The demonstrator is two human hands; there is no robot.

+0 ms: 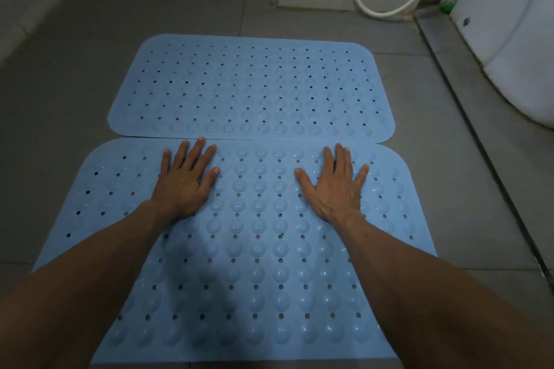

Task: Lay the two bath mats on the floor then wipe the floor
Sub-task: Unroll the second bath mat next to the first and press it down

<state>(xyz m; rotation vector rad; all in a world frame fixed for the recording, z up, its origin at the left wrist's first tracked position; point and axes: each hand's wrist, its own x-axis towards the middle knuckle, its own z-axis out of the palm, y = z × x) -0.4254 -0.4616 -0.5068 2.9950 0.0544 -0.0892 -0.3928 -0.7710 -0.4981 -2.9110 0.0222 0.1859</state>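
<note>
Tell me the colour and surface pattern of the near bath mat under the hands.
Light blue rubber bath mat, rows of round bumps and small holes; head view.

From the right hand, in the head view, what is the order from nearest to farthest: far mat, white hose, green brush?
Measured from the right hand:
1. Far mat, just beyond the fingertips.
2. White hose, at the back wall, to the right.
3. Green brush, back right corner beside the toilet.
</note>
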